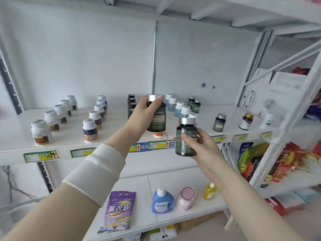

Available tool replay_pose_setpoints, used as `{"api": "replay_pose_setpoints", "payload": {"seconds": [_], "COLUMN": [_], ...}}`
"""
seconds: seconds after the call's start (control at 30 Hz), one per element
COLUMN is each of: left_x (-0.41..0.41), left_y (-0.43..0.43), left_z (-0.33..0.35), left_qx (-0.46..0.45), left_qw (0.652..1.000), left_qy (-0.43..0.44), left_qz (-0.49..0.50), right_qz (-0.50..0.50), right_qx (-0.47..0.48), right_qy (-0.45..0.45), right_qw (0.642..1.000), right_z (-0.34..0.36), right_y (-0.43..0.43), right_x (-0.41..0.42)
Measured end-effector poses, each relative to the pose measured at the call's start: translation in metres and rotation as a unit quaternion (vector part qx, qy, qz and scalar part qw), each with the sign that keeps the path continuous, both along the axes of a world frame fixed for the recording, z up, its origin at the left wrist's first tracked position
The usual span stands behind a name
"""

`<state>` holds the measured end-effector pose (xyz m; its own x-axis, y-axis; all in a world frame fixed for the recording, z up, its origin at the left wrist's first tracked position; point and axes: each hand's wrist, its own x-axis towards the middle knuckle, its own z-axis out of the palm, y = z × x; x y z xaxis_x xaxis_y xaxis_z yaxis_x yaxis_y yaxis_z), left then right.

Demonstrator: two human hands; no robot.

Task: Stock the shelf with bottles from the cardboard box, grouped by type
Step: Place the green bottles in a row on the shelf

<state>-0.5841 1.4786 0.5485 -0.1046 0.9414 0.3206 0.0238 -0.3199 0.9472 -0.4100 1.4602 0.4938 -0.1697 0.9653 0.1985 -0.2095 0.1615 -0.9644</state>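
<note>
Hands each gripping one dark silver-capped bottle at the shelf (199,117).
Left hand (141,113) fingers wrap the raised bottle (157,117); right hand (199,146) pinches the lower bottle (186,138), label blurred, apparently matching.

Back wall (78,54): plain pale grey-white panels, with a thin vertical metal strip (154,56) at the centre seam. Two small purple dots (203,84) on the right panel. Overhead: underside of a white metal deck with cross ribs (196,13). Right side: white upright with diagonal bracing (284,61); behind it a neighbouring rack (295,181) with colourful snack packets. Left edge: dark slotted upright (7,80). Lower left: marbled white surface with dark veins (12,185). Lighting soft, even, no hard shadows. Frame edges motion-blurred.
</note>
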Motion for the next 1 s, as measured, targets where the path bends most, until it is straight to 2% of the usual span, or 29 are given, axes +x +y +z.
{"api": "replay_pose_setpoints", "payload": {"seconds": [0.17,0.3,0.5,0.63,0.7,1.0], "left_x": [0.079,0.127,0.18,0.203,0.211,0.231], "left_y": [0.062,0.126,0.222,0.28,0.309,0.403], "left_z": [0.005,0.009,0.012,0.013,0.01,-0.013], "left_qx": [-0.001,0.005,-0.018,-0.038,-0.049,-0.089], "left_qw": [0.998,0.997,0.996,0.996,0.996,0.988], "left_qy": [0.026,0.036,0.046,0.02,0.041,0.123], "left_qz": [-0.049,-0.074,-0.078,-0.077,-0.064,0.01], "right_qz": [-0.037,-0.04,0.012,0.034,0.037,0.1], "right_qx": [-0.004,0.012,-0.017,-0.027,-0.025,-0.019], "right_qy": [0.023,0.001,-0.002,0.006,-0.002,-0.17], "right_qw": [0.999,0.999,1.0,0.999,0.999,0.98], "right_z": [0.002,0.013,0.03,0.034,0.031,0.026], "right_y": [0.05,0.109,0.202,0.26,0.289,0.401], "right_x": [0.079,0.126,0.18,0.208,0.22,0.243]}}
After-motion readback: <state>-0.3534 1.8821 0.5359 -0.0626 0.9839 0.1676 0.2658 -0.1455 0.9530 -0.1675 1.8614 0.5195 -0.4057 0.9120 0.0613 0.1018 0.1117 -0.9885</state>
